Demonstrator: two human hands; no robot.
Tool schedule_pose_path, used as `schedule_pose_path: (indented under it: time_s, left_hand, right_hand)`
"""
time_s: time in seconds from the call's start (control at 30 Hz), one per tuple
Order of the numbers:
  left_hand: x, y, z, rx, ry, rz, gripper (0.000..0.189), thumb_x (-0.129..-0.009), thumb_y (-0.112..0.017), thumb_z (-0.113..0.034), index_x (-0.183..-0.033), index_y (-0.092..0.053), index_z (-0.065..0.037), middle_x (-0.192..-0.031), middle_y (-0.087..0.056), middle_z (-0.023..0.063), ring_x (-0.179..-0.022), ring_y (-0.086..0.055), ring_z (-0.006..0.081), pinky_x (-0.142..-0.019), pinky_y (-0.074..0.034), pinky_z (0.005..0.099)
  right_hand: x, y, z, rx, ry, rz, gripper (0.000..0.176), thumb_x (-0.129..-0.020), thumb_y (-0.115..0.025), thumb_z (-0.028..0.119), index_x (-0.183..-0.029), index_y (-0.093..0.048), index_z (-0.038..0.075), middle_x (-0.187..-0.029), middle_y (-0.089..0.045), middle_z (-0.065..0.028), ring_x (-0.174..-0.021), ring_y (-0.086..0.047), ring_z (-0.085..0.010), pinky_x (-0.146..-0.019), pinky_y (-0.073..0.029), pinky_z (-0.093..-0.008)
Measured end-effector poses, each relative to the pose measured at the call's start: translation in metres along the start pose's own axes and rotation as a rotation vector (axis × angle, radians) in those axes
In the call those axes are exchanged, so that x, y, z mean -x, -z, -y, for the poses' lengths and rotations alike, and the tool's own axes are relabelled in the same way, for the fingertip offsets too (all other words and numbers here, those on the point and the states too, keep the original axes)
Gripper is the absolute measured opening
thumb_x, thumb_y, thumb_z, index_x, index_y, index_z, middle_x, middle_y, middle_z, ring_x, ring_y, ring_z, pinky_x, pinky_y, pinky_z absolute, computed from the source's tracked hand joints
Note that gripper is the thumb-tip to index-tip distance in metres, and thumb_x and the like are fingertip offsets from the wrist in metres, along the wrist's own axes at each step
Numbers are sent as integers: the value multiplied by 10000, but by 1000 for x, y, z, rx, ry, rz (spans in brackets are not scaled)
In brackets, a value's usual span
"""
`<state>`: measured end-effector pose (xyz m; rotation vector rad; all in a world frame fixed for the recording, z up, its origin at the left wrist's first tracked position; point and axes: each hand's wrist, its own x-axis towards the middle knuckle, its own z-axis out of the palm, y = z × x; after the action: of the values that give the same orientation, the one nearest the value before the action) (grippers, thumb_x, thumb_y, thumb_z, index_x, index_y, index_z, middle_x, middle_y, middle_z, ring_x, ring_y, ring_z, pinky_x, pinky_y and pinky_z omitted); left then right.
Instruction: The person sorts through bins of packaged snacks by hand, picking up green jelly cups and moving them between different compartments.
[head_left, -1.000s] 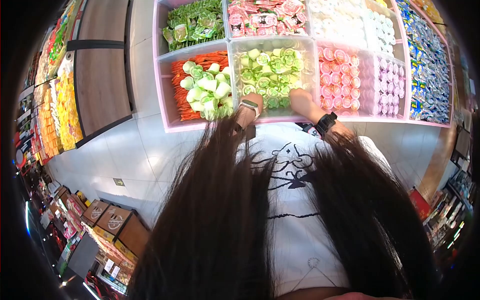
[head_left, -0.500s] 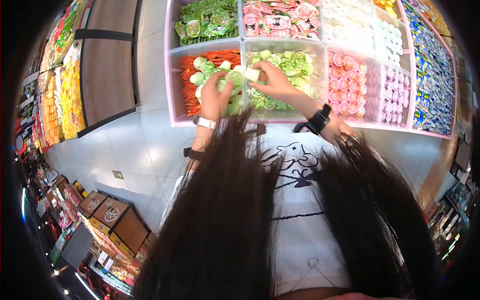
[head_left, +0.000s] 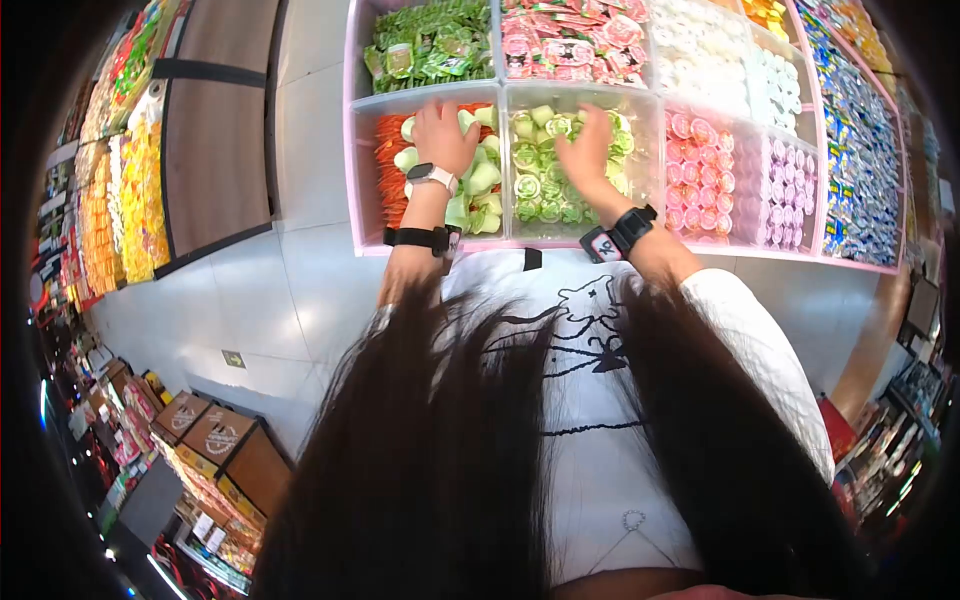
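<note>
My left hand [head_left: 440, 135] lies palm down on pale green jelly cups [head_left: 480, 180] heaped over orange packets [head_left: 388, 170] in the left compartment of a pink-rimmed display bin [head_left: 450, 246]. Its fingers reach among the cups; whether they grip one is hidden. My right hand [head_left: 585, 150] rests palm down, fingers apart, on the green-lidded cups [head_left: 535, 190] in the middle compartment. Each wrist wears a watch and a black band.
Neighbouring compartments hold pink cups [head_left: 695, 165], purple cups [head_left: 785, 190], green packets [head_left: 420, 45], red packets [head_left: 575, 35] and blue packets [head_left: 860, 130]. A shelf of yellow goods [head_left: 125, 190] and brown cartons [head_left: 215, 435] stand left. White tiled floor [head_left: 290, 300] lies between. My hair hides the lower view.
Both hands were raised over the divider holding green cups half a second ago. They have since parted and dropped, the left into the left compartment, the right into the middle one.
</note>
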<state>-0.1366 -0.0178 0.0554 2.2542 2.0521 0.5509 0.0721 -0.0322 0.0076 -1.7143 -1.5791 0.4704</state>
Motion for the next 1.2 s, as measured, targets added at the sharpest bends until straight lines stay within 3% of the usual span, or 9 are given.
schedule_pose_path:
  time_s: [0.1,0.2,0.33,0.47,0.57,0.73,0.9,1.03,1.2]
  left_hand:
    - [-7,-2,-41,331,-107,19,447,-669,-633,-169,-1058,-478,-11,-1074,-465,209,-980,-461,355,-836,-389,411]
    - [-1,-29,-92,703,-256,295,520,-650,-644,-134,-1126,-456,-38,-1104,-451,206,-1020,-431,382,-864,-379,414]
    - [-3,-78,-121,512,96,777,872,-534,-749,-219,-1279,-306,-124,-1189,-352,272,-1090,-397,410,-918,-368,397]
    - [-13,-109,-135,402,299,970,1084,-468,-786,-261,-1352,-164,-179,-1260,-209,331,-1132,-354,446,-948,-349,393]
    - [-20,-125,-139,383,400,948,1026,-536,-736,-328,-1357,-127,-238,-1269,-201,274,-1125,-352,423,-941,-322,438]
    - [-30,-121,-152,314,471,985,904,-616,-676,-362,-1341,-146,-250,-1234,-263,249,-1173,-280,393,-950,-252,477]
    - [-35,-147,-133,473,249,984,944,-565,-714,-328,-1324,-171,-181,-1142,-388,287,-1075,-439,416,-892,-389,419]
    - [-31,-156,-125,548,121,1060,1137,-411,-793,-286,-1341,-158,-135,-1180,-402,268,-1098,-434,386,-913,-380,376]
    - [-35,-132,-124,717,68,1087,1109,-401,-794,-196,-1324,-189,-83,-1157,-467,221,-1081,-469,300,-900,-389,337]
  right_hand:
    - [1,17,-32,31,-475,-20,735,-605,-672,131,-1231,-295,53,-1160,-375,-228,-1106,-354,-363,-941,-305,-413]
    - [-3,22,-43,-237,-791,3,876,-594,-690,175,-1302,-189,55,-1263,-276,-254,-1180,-288,-368,-978,-267,-412]
    - [-4,-3,-97,-708,-970,-38,863,-654,-665,270,-1336,-173,73,-1322,-206,-273,-1240,-214,-357,-986,-249,-398]
    - [-7,-2,-85,-656,-1099,-47,683,-703,-611,364,-1267,-328,102,-1314,-156,-268,-1204,-233,-363,-970,-253,-407]
    - [-4,-11,-84,-536,-1106,-89,552,-732,-585,385,-1161,-423,79,-1283,-110,-267,-1168,-243,-393,-959,-249,-436]
    - [0,-13,-72,-239,-978,-112,536,-750,-568,332,-1173,-388,56,-1228,-217,-276,-1129,-269,-404,-948,-258,-439]
    - [-8,-8,-68,-217,-978,-59,617,-717,-615,251,-1221,-329,39,-1225,-322,-247,-1158,-301,-343,-946,-279,-407]
    - [2,-21,-100,-751,-933,-113,646,-710,-614,160,-1256,-290,39,-1173,-410,-164,-1062,-416,-259,-880,-356,-364]
    - [3,-1,-83,-1163,-1035,-46,654,-763,-547,129,-1324,-213,122,-1172,-421,-124,-1024,-458,-222,-821,-409,-324]
